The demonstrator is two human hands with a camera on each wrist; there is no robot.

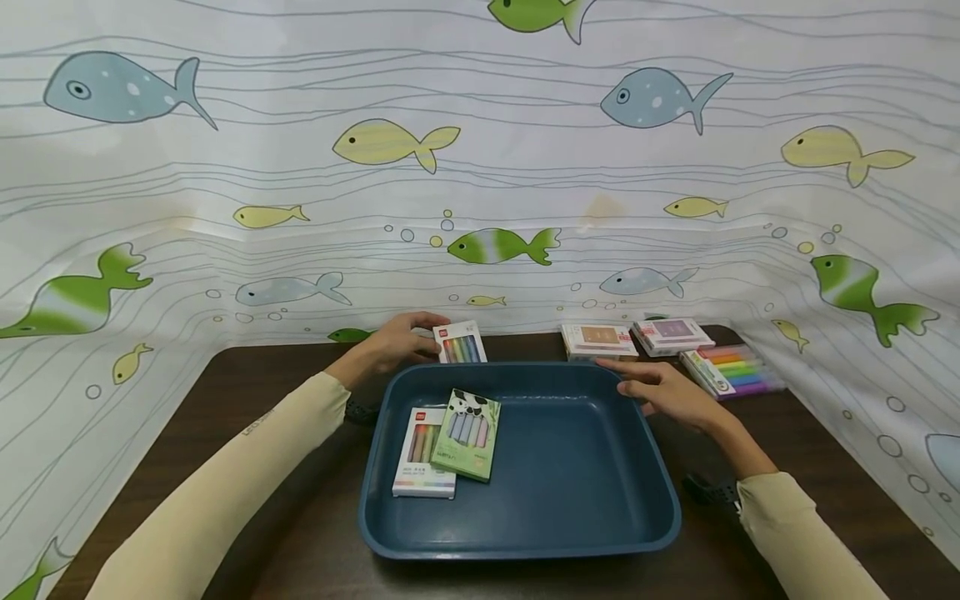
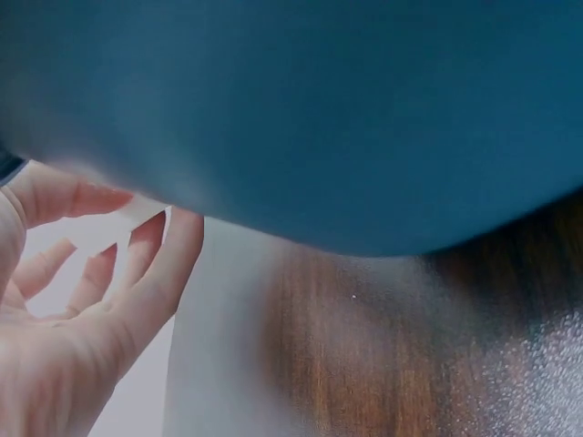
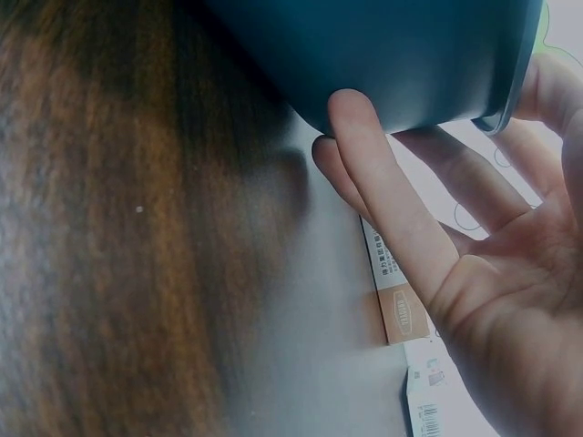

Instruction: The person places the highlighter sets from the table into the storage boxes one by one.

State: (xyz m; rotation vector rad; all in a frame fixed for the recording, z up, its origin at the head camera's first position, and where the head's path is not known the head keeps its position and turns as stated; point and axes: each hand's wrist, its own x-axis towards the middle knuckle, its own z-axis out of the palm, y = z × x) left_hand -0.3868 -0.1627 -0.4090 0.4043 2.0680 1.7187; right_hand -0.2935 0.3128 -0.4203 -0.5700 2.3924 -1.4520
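Behind the tray, my left hand (image 1: 405, 337) pinches a white box of colored pens (image 1: 462, 343) by its left side. In the left wrist view the thumb and fingers (image 2: 173, 259) close on the white box, partly hidden by the tray wall. My right hand (image 1: 667, 392) is at the back right corner of the blue tray (image 1: 517, 550). Its fairly straight fingers (image 3: 392, 191) lie along the tray's outer wall in the right wrist view. Inside the tray at left, a green panda-printed box (image 1: 468, 437) overlaps a white pen box (image 1: 423, 479).
Behind the tray at right lie a box with an orange-brown label (image 1: 600, 340), a box with a purple label (image 1: 672, 335) and a clear pack of rainbow markers (image 1: 733, 371). A fish-printed sheet (image 1: 525, 183) surrounds the dark wooden table (image 1: 300, 533) at back and sides.
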